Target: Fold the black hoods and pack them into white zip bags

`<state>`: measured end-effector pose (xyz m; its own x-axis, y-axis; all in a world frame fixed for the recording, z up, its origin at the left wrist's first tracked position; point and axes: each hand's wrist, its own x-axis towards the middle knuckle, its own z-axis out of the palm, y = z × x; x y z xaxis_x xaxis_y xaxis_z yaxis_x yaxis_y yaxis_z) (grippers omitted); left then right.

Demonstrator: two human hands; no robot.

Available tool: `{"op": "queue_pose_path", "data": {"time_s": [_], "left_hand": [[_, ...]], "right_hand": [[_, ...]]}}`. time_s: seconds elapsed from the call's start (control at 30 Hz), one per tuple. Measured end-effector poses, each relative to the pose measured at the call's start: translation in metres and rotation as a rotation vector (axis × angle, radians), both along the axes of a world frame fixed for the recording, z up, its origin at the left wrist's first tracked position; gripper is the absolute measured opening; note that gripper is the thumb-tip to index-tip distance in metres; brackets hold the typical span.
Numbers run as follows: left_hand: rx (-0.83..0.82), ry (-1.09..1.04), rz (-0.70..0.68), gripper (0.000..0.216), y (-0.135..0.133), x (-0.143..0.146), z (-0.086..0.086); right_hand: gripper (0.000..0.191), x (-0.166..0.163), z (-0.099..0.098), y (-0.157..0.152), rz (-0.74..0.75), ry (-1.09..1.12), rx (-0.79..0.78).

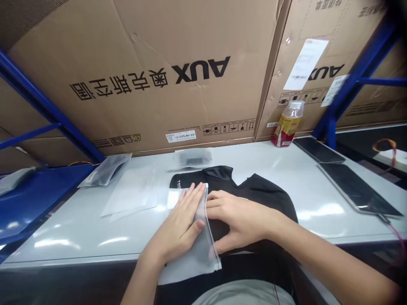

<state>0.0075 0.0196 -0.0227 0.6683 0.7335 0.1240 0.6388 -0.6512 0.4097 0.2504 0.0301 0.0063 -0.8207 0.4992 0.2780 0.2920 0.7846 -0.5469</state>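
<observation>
While the left hand (182,226) lies flat on the clear zip bag (199,263), fingers stretched out, the right hand (241,218) is at the bag's right edge with bent fingers; whether it pinches the film, I cannot tell. The bag rests at the front of the white table (79,228). It should be light, thin and rather slippery, so the zip strip (216,259) seems the best place to hold. Right of the bag spreads the black cloth (270,203), probably soft and limp. Well behind the bag stand cartons (178,108).
</observation>
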Motion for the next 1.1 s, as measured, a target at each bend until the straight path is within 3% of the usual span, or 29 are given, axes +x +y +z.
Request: {"op": "queue_pose_path", "data": {"time_s": [0.1,0.27,0.37,0.43,0.53,0.63,0.8,0.9,1.0,1.1], "left_hand": [[-0.006,-0.020,-0.008,0.083,-0.001,0.001,0.001],[0.004,-0.010,-0.012,0.087,-0.011,0.007,0.009],[0.099,0.078,0.058,0.093,-0.027,0.004,0.017],[0.194,0.156,0.126,0.094,-0.039,-0.001,0.021],[0.262,0.234,0.148,0.080,-0.048,-0.007,0.023],[0.267,0.277,0.136,0.071,-0.041,-0.007,0.024],[0.295,0.224,0.148,0.059,-0.038,0.007,0.029],[0.322,0.206,0.106,0.088,-0.044,0.016,0.025],[0.369,0.205,0.091,0.078,-0.044,0.015,0.022],[0.394,0.145,0.063,0.066,-0.041,0.008,0.027]], "right_hand": [[0.040,-0.007,-0.004,-0.003,-0.019,-0.038,0.041],[0.043,-0.035,-0.003,-0.014,-0.314,-0.236,0.092],[0.042,-0.034,0.006,-0.017,-0.347,-0.118,-0.003],[0.042,-0.016,0.013,-0.019,-0.327,0.018,-0.089],[0.053,0.024,0.018,-0.023,-0.263,0.014,-0.152],[0.097,0.049,0.013,-0.031,-0.170,-0.158,-0.180],[0.089,0.022,-0.013,-0.047,-0.326,-0.132,0.115],[0.087,-0.002,-0.027,-0.052,-0.485,-0.066,0.298],[0.086,-0.006,-0.026,-0.048,-0.544,-0.082,0.426],[0.064,0.002,-0.012,-0.036,-0.518,-0.136,0.544]]}}
